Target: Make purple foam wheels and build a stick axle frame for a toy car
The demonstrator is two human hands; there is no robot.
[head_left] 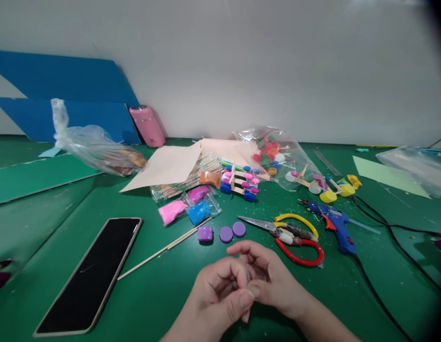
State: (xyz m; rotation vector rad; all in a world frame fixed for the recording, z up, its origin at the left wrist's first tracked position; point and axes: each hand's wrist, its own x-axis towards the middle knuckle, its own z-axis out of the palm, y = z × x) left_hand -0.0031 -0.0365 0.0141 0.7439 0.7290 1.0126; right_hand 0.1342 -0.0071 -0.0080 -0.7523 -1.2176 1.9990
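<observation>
While the head view runs, the left hand [220, 294] and right hand [277, 280] meet, fingers curled, thumbs together; whether something tiny is pinched there, I can't tell. Just beyond the right hand's fingertips sit two purple discs [225, 234], likely light and firm, best taken by their rims! They lie flat and round, no long axis. Just left, a glossy purple block [205, 233] looks soft, easily dented: sides, gently. Scissors [288, 236] point left, long axis slanting down rightward.

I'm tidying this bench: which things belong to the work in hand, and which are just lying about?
Probably the work: two purple discs, purple block, loose wooden sticks, scissors, blue glue gun.
Probably just lying about: smartphone, pink flask, knotted plastic bag.
</observation>
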